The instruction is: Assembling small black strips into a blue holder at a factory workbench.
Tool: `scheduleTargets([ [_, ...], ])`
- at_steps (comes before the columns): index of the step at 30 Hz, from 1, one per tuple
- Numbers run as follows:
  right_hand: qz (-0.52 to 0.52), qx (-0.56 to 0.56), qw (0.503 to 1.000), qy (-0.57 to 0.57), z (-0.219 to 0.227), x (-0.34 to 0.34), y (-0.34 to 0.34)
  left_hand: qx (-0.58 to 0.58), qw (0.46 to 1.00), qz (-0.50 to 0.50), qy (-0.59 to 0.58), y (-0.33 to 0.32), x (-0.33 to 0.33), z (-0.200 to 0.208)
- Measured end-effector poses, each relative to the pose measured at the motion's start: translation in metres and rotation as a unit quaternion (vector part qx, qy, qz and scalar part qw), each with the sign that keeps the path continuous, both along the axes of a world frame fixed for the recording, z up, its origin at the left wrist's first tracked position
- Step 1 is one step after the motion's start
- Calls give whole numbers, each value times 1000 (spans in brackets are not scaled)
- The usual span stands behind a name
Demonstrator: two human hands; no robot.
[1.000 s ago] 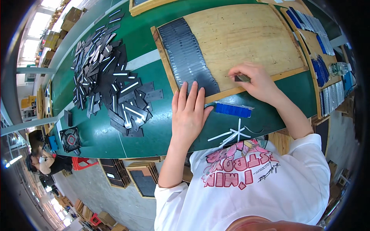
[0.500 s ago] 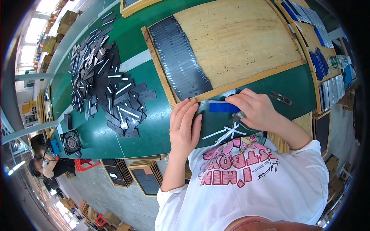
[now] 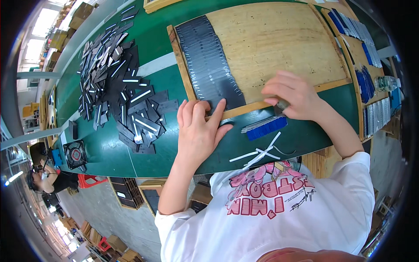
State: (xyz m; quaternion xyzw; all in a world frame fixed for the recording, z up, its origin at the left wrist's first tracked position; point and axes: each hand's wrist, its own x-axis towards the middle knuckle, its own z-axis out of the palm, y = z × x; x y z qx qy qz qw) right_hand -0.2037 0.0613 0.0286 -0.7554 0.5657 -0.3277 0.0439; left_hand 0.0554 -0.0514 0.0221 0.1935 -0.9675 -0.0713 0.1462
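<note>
Near the close left corner of a shallow wooden tray [image 3: 279,98], my left hand [image 3: 196,131] lies with its fingers apart, fingertips over the rim and the dark pieces. Thin black flat pieces [image 3: 209,65] stand in a tight row along the tray's left side. My right hand [image 3: 293,97] is curled above the tray's near rim, its fingers blurred. A small dark olive object [image 3: 283,105], too unclear to name, shows in its grip. Just below lies a bundle of blue pieces with silvery upper edges [image 3: 267,129]. White narrow strips [image 3: 262,154] lie crossed near the table's front edge.
Loose black pieces with white strips [image 3: 118,87] are heaped on the green table [image 3: 174,155] to the left. A small fan [image 3: 75,154] stands at the table's left end. On the right, another wooden tray holds blue and silver bundles [image 3: 377,105] beside a clear bottle [image 3: 386,83].
My right hand has lifted off the blue bundle and moved up over the tray's rim. The bundle now sits tilted. My left hand's fingers have spread and shifted left. The snips are no longer visible.
</note>
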Motion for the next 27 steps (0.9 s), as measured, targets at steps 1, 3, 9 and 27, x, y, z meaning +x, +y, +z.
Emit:
scheduleTargets([
  [1, 19, -12, 999, 27, -4, 0, -7, 1, 1000, 2, 0, -3, -2, -2],
  [3, 47, -31, 997, 44, -13, -1, -24, 6, 1000, -18, -11, -8, -6, -3],
  [9, 113, -49, 988, 94, -21, -3, -48, 8, 999, -32, -7, -19, -14, -2],
  [27, 150, -25, 985, 79, -30, 2, -62, 84, 995, -61, 2, -35, -17, -4],
])
